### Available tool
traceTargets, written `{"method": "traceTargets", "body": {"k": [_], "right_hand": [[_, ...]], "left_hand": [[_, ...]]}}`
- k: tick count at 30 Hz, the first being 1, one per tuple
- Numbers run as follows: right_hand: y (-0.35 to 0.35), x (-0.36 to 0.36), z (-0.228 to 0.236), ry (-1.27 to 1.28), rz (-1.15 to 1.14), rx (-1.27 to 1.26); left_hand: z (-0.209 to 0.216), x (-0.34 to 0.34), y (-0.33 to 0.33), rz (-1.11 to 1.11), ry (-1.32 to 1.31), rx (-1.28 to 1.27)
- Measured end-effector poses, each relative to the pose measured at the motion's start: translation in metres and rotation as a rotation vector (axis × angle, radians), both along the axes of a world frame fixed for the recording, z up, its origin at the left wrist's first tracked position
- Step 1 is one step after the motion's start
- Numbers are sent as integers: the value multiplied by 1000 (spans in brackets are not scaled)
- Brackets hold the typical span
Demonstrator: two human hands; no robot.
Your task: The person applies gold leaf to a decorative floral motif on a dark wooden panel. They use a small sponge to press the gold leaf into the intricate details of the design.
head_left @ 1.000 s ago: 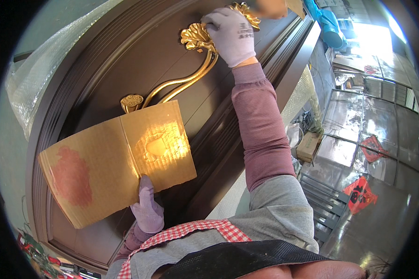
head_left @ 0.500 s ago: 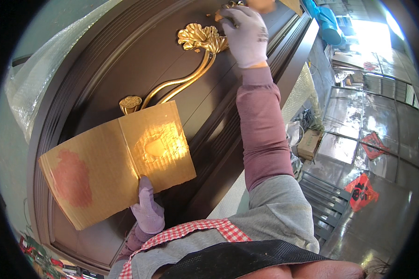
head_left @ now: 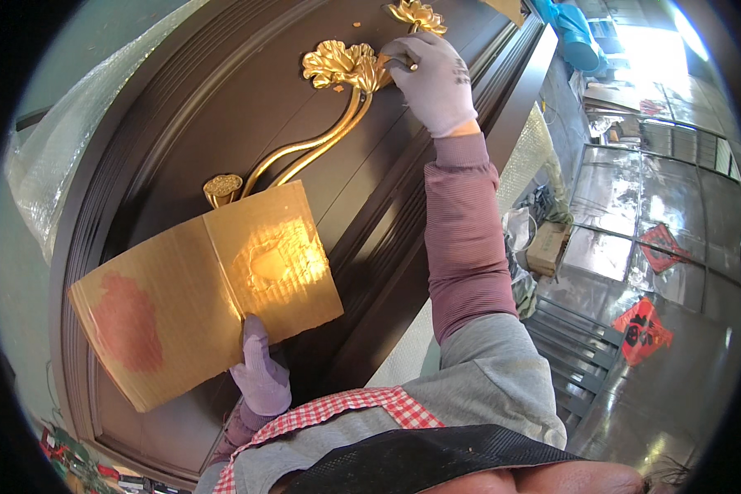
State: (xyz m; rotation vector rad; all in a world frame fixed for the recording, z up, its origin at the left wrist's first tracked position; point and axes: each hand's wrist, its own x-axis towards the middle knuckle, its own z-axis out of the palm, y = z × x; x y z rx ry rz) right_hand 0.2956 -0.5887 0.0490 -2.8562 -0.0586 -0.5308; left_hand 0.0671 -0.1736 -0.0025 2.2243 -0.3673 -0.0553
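My left hand [head_left: 262, 380], in a pale lilac glove, grips the lower edge of a folded brown cardboard sheet [head_left: 193, 317], thumb on top. The sheet carries a dull red stain on its left half and a shiny gold patch [head_left: 273, 262] on its right. In a light glove with dark print, my right hand [head_left: 430, 78] is closed in a pinch at the base of a gold carved flower [head_left: 342, 64]. What its fingertips hold is partly hidden. Two curved gold stems [head_left: 305, 148] run down from that flower, beside a gold seed pod [head_left: 221, 189]. Another gold flower [head_left: 418, 16] lies farther up.
The carvings sit on a large dark brown panel [head_left: 222, 107] with stepped moulded edges. Clear bubble wrap [head_left: 66, 165] hangs at the left. To the right are a cardboard box [head_left: 548, 249], a grey slatted rack [head_left: 574, 350] and a glossy tiled floor [head_left: 617, 198].
My right hand has moved down from the upper flower to the base of the larger flower. The left hand and cardboard stay nearly in place. The other hand-like shape at the top is gone.
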Motion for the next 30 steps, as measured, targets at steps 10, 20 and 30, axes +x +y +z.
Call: {"method": "traceTargets", "body": {"k": [10,20,30], "right_hand": [[-9,-12,0,-75,-88,-2],[-34,-12,-5,-130,-153,6],[104,-92,32,56,157,704]], "left_hand": [[-4,-1,2,-6,-70,-13],[7,6,-12,7,-31,-63],[9,15,-15,2,21,-15]]}}
